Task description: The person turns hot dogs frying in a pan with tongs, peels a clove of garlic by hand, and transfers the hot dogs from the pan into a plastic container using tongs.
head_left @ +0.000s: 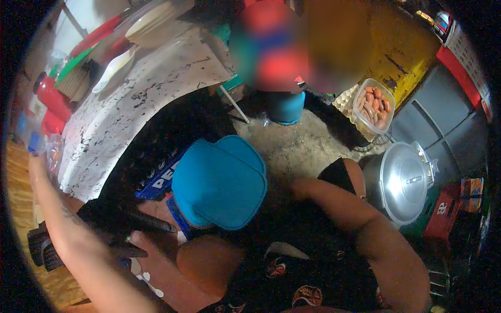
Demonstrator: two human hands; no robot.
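My left arm stretches up along the far left, and my left hand [36, 157] is at the edge of the picture beside a clear plastic item with a blue patch [34, 142]. Its fingers are too small and blurred to read. My right arm bends across the right side. My right hand [301, 189] lies in dark shadow near the middle, its fingers hidden. Between my arms is a blue stitched fabric piece [222, 180] with two overlapping rounded parts. Partly beneath it stands a blue crate with white letters [160, 180].
A marbled counter [156, 83] on the left bears stacked plates [148, 23] and red containers [55, 99]. To the right are a plastic tub of sausage-like pieces [374, 107], a lidded silver pot [407, 180] and a red crate [442, 211]. A blue container [287, 108] stands farther back.
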